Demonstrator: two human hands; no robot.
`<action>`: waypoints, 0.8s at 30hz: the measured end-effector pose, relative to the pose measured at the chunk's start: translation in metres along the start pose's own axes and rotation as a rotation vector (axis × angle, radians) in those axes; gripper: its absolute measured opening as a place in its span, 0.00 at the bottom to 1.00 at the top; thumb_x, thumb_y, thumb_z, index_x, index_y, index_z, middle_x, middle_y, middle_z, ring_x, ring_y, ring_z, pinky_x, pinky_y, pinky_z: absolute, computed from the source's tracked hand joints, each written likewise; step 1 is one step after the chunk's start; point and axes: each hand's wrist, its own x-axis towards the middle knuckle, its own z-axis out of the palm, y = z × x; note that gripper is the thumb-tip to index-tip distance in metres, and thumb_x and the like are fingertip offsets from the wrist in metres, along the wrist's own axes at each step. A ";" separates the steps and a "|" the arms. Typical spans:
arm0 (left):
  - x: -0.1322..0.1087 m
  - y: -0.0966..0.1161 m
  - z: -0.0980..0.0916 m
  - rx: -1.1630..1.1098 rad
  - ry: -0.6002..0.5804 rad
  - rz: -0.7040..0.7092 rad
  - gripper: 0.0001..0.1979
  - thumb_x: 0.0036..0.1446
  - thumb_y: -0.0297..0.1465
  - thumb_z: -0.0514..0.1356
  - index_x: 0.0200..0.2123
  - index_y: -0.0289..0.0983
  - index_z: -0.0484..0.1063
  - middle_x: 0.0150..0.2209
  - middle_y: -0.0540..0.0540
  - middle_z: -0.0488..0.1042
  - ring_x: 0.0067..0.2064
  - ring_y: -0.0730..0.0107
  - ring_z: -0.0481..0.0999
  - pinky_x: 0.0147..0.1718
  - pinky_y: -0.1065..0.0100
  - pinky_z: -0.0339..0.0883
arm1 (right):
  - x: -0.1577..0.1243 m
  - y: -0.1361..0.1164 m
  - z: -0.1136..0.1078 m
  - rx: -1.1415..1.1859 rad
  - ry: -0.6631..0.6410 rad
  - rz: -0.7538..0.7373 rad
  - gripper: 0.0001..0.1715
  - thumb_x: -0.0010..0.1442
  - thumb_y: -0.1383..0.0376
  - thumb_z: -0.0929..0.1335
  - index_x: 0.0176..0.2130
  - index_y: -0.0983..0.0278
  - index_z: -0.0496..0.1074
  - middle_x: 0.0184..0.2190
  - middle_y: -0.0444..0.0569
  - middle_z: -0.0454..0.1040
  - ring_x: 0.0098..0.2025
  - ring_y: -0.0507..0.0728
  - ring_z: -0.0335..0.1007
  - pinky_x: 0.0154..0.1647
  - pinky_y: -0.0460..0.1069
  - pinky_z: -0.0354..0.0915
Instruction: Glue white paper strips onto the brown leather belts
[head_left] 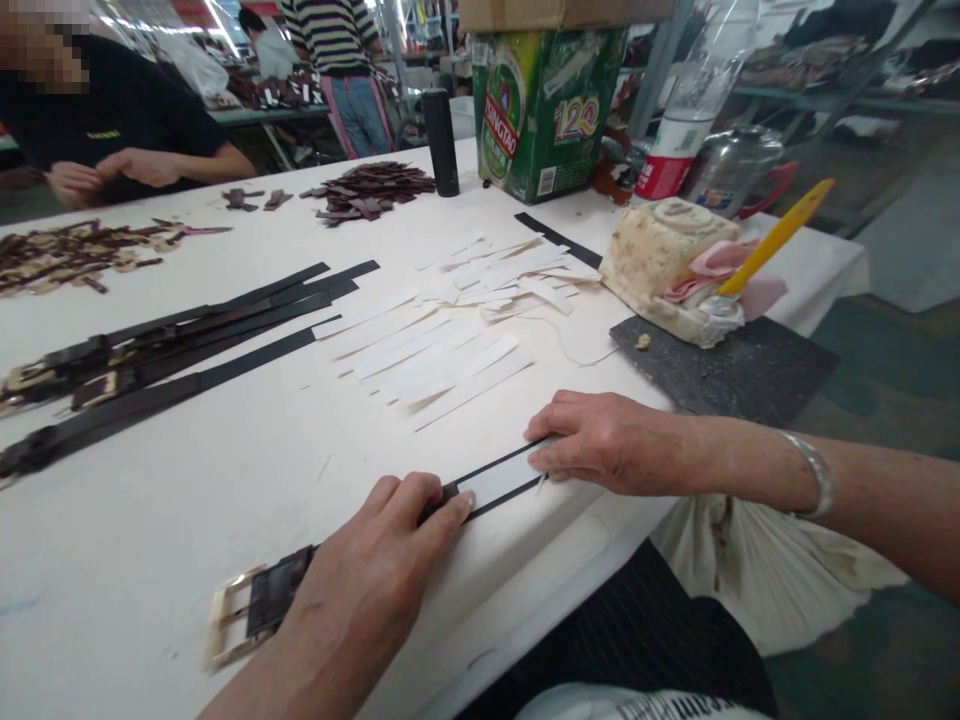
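While pinching the black belt (pixel 491 508) between the thumb and fingers of the left hand (pixel 390 550), gripping it farther along with the right hand (pixel 607 440) and laying both thumbs on the white strip (pixel 499 478). Probably best keeping the strip centred, leaving an even black margin along each edge, holding the belt lightly taut and pressing evenly to avoid wrinkles. Touching both hands, lying at 2 o'clock from the left and between 8 and 9 o'clock from the right. Showing the buckle (pixel 219 625) between 8 and 9 o'clock from the left hand.
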 end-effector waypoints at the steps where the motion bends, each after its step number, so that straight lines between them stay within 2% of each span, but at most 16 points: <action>1: 0.000 0.000 0.000 -0.003 -0.012 -0.004 0.25 0.60 0.18 0.53 0.56 0.43 0.69 0.45 0.44 0.71 0.42 0.61 0.70 0.32 0.65 0.75 | -0.004 0.003 -0.001 0.006 0.003 0.008 0.09 0.67 0.69 0.66 0.45 0.64 0.76 0.50 0.55 0.72 0.47 0.59 0.66 0.45 0.52 0.66; 5: -0.001 0.000 0.001 -0.010 -0.053 -0.031 0.27 0.59 0.18 0.52 0.58 0.46 0.68 0.46 0.44 0.71 0.43 0.60 0.70 0.33 0.65 0.76 | -0.019 0.014 -0.004 0.008 0.019 0.018 0.10 0.68 0.70 0.66 0.45 0.65 0.76 0.50 0.55 0.72 0.48 0.59 0.66 0.46 0.52 0.65; 11: -0.003 -0.001 0.004 0.036 -0.023 -0.030 0.30 0.59 0.16 0.49 0.59 0.47 0.68 0.47 0.44 0.71 0.43 0.61 0.71 0.35 0.66 0.75 | -0.030 0.021 -0.008 -0.015 0.045 0.019 0.10 0.68 0.70 0.64 0.43 0.66 0.76 0.48 0.56 0.72 0.46 0.59 0.66 0.45 0.52 0.65; 19: -0.002 0.002 0.001 0.081 -0.029 0.002 0.31 0.55 0.14 0.52 0.58 0.44 0.68 0.48 0.45 0.72 0.43 0.62 0.71 0.33 0.70 0.74 | -0.054 0.034 -0.007 -0.069 0.073 0.016 0.10 0.70 0.70 0.63 0.43 0.65 0.74 0.46 0.53 0.72 0.45 0.58 0.64 0.47 0.52 0.63; 21: -0.003 0.003 0.002 0.101 -0.013 0.005 0.30 0.56 0.15 0.52 0.58 0.43 0.67 0.49 0.44 0.71 0.44 0.61 0.71 0.36 0.68 0.75 | -0.060 0.029 -0.010 -0.159 0.082 0.060 0.10 0.69 0.72 0.63 0.41 0.66 0.74 0.45 0.55 0.72 0.45 0.59 0.63 0.47 0.55 0.63; 24: -0.002 0.005 0.007 0.138 0.021 0.021 0.28 0.57 0.15 0.51 0.57 0.41 0.68 0.48 0.43 0.72 0.43 0.61 0.70 0.38 0.63 0.76 | -0.048 0.000 -0.006 -0.240 0.177 0.120 0.11 0.68 0.73 0.62 0.41 0.69 0.73 0.46 0.59 0.72 0.46 0.61 0.63 0.50 0.57 0.63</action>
